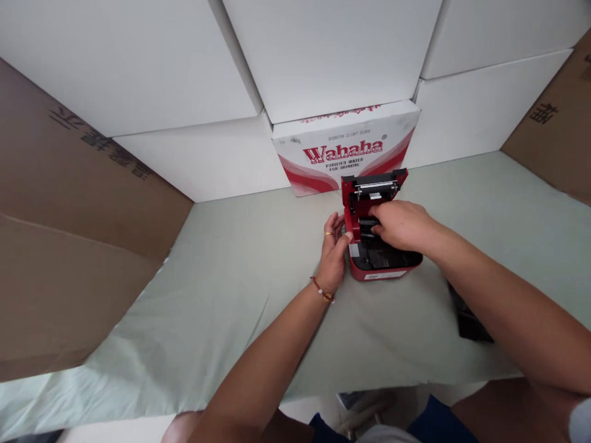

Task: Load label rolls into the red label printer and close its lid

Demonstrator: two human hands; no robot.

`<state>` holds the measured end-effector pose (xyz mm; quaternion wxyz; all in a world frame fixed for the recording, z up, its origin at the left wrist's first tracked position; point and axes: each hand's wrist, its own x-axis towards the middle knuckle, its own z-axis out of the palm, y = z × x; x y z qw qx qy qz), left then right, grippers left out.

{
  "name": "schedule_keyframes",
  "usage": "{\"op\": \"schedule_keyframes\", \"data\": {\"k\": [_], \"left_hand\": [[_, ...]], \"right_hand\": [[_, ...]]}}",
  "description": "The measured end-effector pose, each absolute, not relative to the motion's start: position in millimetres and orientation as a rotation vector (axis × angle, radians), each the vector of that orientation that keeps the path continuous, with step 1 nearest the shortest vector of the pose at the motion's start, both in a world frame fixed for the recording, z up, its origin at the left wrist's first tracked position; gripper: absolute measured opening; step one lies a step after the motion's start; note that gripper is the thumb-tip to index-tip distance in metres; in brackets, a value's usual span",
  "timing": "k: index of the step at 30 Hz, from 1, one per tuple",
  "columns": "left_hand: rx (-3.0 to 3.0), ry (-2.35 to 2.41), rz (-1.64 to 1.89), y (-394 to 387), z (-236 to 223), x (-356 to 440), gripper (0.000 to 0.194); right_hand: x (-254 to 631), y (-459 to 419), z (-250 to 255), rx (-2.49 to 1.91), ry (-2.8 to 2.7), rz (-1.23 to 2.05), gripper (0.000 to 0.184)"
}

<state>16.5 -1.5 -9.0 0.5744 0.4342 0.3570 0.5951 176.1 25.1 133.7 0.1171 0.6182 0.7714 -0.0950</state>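
Note:
A red and black label printer stands on the cloth with its hinged lid raised. My left hand grips the printer's left side, thumb on the red edge and fingers around the outside. My right hand reaches into the opening from the right. Its thumb and fingers are closed on a glossy black roll inside the printer. The fingertips partly cover the roll, and its far end is hidden behind my hand.
A white and red Wahaha water carton stands just behind the printer. White boxes line the back, with brown cardboard at left and right. A dark flat object lies partly under my right forearm. Pale green cloth covers the table.

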Motion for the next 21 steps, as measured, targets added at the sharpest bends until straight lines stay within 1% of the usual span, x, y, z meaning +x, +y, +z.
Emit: {"op": "schedule_keyframes", "data": {"k": [9,15,21], "left_hand": [[1.025,0.872,1.395,1,-10,17,0.067],[1.021,0.876,1.399,1,-12,18,0.062],[1.009,0.822,1.397,1,-9,19,0.054]], "right_hand": [[169,18,129,1.866,2.255,-0.205,0.036],[165,18,133,1.893,2.228,-0.234,0.034],[170,25,135,1.890,2.206,-0.281,0.040]]}}
